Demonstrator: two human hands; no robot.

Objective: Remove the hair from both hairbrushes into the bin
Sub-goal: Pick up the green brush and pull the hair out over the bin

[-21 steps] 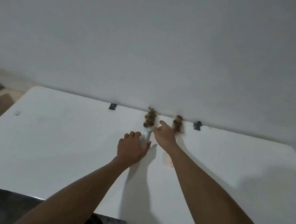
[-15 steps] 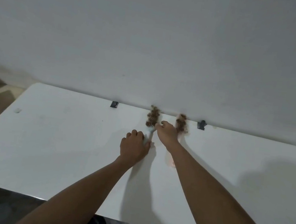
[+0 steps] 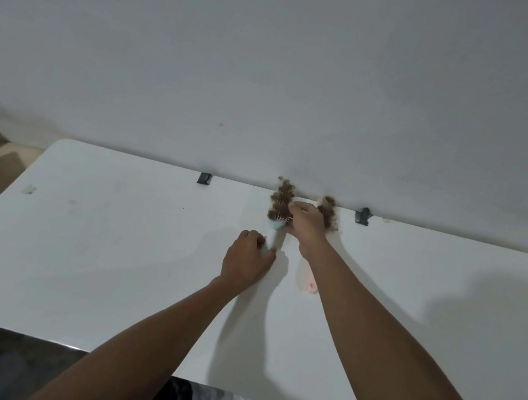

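Note:
Two hairbrushes lie on the white table (image 3: 113, 264) near the wall. The light blue hairbrush (image 3: 274, 234) has its head packed with brown hair (image 3: 282, 199). My left hand (image 3: 246, 258) is closed around its handle. My right hand (image 3: 306, 227) reaches over and pinches the brown hair at the head's right edge. The pink hairbrush (image 3: 307, 281) lies just to the right, mostly under my right forearm, with its own clump of brown hair (image 3: 328, 212) showing past my hand. No bin is in view.
Two small black clips (image 3: 204, 178) (image 3: 363, 216) sit at the table's far edge against the plain white wall. A small mark (image 3: 28, 189) is on the left part of the table. Dark floor shows below the near edge.
My left hand has moved forward and closed on the blue brush's handle. My right hand has shifted left onto the hair on that brush's head.

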